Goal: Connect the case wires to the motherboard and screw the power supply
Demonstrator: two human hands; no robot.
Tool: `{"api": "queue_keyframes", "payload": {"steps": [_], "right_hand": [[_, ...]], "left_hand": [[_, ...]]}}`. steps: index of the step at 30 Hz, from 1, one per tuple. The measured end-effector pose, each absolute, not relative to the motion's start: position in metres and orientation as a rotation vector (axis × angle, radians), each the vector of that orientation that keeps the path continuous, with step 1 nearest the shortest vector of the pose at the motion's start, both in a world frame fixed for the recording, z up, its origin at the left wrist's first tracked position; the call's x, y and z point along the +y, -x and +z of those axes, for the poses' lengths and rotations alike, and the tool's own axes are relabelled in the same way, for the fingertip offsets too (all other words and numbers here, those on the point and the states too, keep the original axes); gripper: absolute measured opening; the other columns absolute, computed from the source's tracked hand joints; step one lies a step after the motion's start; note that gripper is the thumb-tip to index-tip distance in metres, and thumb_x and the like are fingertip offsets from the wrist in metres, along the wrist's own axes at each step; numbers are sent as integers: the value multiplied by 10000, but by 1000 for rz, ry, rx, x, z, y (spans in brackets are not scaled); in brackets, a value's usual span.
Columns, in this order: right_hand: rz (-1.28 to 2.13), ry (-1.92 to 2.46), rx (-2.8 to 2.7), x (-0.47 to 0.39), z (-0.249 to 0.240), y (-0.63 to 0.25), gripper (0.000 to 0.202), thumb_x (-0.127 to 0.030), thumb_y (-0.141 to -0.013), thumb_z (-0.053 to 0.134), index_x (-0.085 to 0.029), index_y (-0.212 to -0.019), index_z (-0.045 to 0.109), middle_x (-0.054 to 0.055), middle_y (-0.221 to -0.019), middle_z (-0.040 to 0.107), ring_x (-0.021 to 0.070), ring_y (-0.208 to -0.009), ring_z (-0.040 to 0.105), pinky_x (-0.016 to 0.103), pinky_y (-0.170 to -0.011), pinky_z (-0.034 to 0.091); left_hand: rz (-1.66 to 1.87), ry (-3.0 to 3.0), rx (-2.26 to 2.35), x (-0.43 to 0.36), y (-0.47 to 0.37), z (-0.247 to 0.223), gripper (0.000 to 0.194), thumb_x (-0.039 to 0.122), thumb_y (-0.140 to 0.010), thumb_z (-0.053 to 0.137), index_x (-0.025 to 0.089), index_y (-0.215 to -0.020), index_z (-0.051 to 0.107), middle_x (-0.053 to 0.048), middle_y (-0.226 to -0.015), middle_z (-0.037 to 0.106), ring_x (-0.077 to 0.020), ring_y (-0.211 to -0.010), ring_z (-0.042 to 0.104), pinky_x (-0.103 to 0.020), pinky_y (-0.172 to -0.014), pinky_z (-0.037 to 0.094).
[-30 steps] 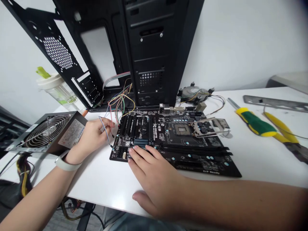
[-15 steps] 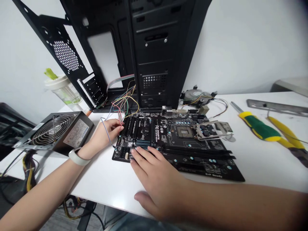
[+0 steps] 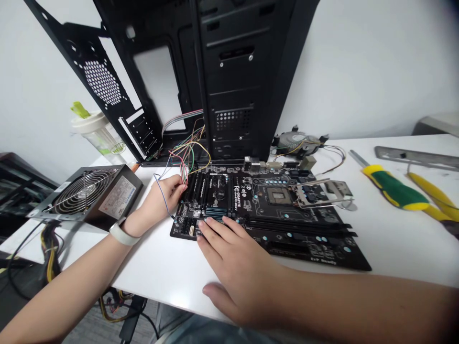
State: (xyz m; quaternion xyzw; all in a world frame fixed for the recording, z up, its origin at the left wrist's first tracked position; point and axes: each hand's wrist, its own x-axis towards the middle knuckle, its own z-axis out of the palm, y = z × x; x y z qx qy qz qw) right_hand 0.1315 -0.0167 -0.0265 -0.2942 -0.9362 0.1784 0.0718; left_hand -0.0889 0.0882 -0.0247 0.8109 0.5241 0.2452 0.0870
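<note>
A black motherboard point(image 3: 247, 198) lies flat on the white table, its CPU socket lever raised. At its left edge my left hand point(image 3: 163, 198) pinches thin coloured wires point(image 3: 184, 165) that run out of the black computer case point(image 3: 233, 81); their tips are hidden by the fingers. A separate blue wire point(image 3: 163, 195) loops past that hand down to the board's front left corner. My right hand point(image 3: 238, 263) rests palm down, fingers stretched out, with the fingertips on the board's front edge near the blue heatsink point(image 3: 215, 212).
The power supply point(image 3: 96, 193) sits at the left, a lidded cup point(image 3: 103, 136) behind it. A cooler fan point(image 3: 299, 142) stands behind the board. To the right lie a green and yellow screwdriver point(image 3: 392, 188), yellow-handled pliers point(image 3: 430, 191) and a metal plate point(image 3: 416, 156).
The whole view has shifted slightly, moving things a little to the right. Both hands keep nearly the same places on the board, the left still pinching the wires.
</note>
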Motion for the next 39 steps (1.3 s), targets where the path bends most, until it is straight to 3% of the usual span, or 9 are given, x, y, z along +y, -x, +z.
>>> {"api": "queue_keyframes", "payload": {"steps": [10, 17, 22, 28, 35, 39], "right_hand": [[535, 885, -2820, -17, -25, -131, 697, -444, -925, 406, 38, -1429, 409, 279, -1526, 241, 398, -1452, 224, 579, -1190, 156], [561, 918, -2829, -17, -23, -129, 695, -454, -935, 388, 23, -1441, 393, 277, -1524, 242, 387, -1466, 191, 648, -1170, 35], [546, 899, -2841, -17, -22, -130, 691, -448, -938, 388, 37, -1432, 400, 283, -1522, 240, 392, -1464, 192, 653, -1167, 48], [491, 887, -2824, -17, -23, -130, 681, -442, -942, 373, 32, -1429, 408, 272, -1521, 267, 394, -1454, 226, 649, -1170, 82], [482, 885, -2814, -17, -23, -130, 687, -453, -933, 393, 26, -1424, 418, 266, -1522, 278, 392, -1452, 236, 654, -1167, 88], [476, 887, -2820, -17, -23, -130, 687, -450, -930, 398, 27, -1424, 417, 264, -1523, 285, 396, -1449, 241, 660, -1164, 93]], "left_hand": [[623, -2506, 1714, 90, 85, -23, 213, 301, -881, 416, 207, -691, 439, 1, -557, 477, -146, -498, 424, -263, -520, 285], [608, -2546, 1671, 89, 92, -27, 206, 305, -903, 405, 189, -784, 526, -25, -635, 590, -165, -578, 559, -254, -573, 378], [618, -2572, 1664, 90, 93, -29, 235, 326, -902, 374, 190, -783, 525, -38, -640, 599, -172, -575, 556, -261, -556, 369], [631, -2568, 1766, 92, 87, -26, 227, 344, -874, 390, 205, -711, 468, -4, -516, 462, -167, -483, 458, -272, -517, 282], [568, -2600, 1685, 89, 89, -20, 234, 339, -890, 355, 201, -748, 479, -35, -608, 562, -168, -544, 528, -260, -548, 326], [561, -2615, 1689, 89, 89, -20, 226, 334, -885, 365, 207, -717, 447, -14, -561, 505, -156, -493, 468, -260, -526, 288]]}}
